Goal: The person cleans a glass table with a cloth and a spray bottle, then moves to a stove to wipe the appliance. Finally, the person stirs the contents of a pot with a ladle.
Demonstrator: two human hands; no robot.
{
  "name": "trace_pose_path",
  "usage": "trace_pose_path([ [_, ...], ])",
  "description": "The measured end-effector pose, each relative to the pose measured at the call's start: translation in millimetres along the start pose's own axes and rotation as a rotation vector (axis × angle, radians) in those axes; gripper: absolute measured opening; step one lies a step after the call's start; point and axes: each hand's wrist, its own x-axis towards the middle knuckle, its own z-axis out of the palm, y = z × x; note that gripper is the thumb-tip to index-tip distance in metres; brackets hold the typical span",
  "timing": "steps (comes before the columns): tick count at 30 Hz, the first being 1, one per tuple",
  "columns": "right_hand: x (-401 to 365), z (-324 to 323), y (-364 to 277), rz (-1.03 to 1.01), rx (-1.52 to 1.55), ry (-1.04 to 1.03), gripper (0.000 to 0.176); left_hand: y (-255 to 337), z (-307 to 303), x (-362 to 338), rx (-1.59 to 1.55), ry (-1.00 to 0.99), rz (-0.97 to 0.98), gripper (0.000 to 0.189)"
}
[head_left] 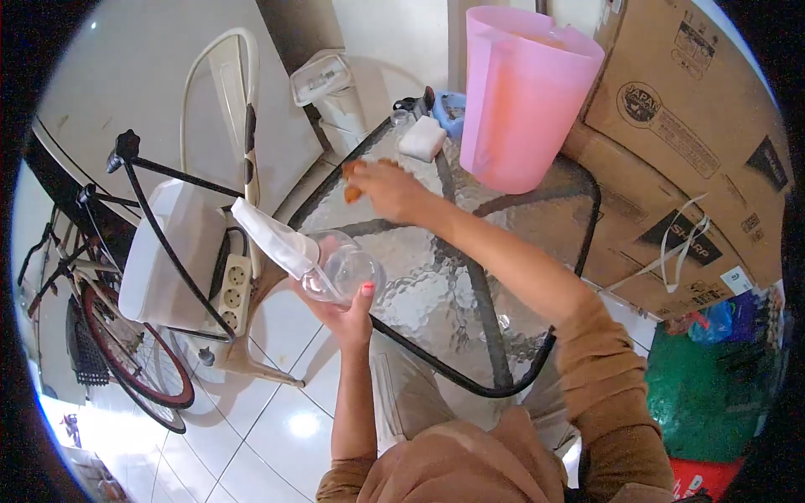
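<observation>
My left hand (342, 314) is closed around a clear plastic container (348, 272), held tilted over the near left edge of the glass table. A white strip (272, 239), perhaps cloth or paper, sticks out from the container's left side. My right hand (394, 193) reaches over the far left of the table, its fingers closed on a small orange-brown thing (352, 194) whose kind I cannot make out. Just beyond that hand lies a white block-shaped item (423, 138).
A tall pink pitcher (524, 109) stands on the textured glass table (419, 289), near a blue container (450, 113). Cardboard boxes (671, 168) line the right. On the left are a white bin (172, 251), a power strip (235, 293) and a bicycle (138, 344).
</observation>
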Motion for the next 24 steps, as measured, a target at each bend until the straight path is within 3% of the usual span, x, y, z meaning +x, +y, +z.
trace_pose_path([
  [2,-33,-17,-31,-0.036,-0.058,-0.098,0.038,-1,-1,0,-0.021,0.002,0.016,0.106],
  [4,-70,-30,-56,-0.063,0.005,0.019,0.039,1,0,0,-0.037,0.004,0.002,0.106],
  [7,-81,-56,-80,-0.014,0.049,-0.013,0.035,3,0,1,-0.039,0.009,-0.009,0.107],
  [8,-71,-65,-75,0.053,0.306,-0.091,0.033,3,1,1,-0.028,0.010,-0.011,0.107],
  [9,-62,-68,-64,0.055,0.304,-0.093,0.033,3,1,0,-0.030,0.010,-0.013,0.107],
  [11,-43,-66,-38,0.306,0.098,-0.046,0.034,3,2,0,-0.044,0.028,-0.014,0.106],
  [13,-22,-56,-10,0.348,-0.218,0.060,0.032,0,0,-1,-0.032,0.014,0.002,0.106],
  [14,-19,-47,-1,0.345,-0.215,0.065,0.032,-1,-1,0,-0.022,-0.002,0.015,0.106],
  [16,-12,-34,7,0.445,-0.586,0.081,0.030,0,0,0,-0.021,-0.006,0.021,0.106],
  [20,-10,-33,1,0.494,-0.442,0.000,0.033,4,2,1,-0.023,-0.008,0.004,0.105],
  [24,-3,-46,-8,0.402,-0.204,0.219,0.042,2,2,1,0.037,0.012,0.052,0.101],
])
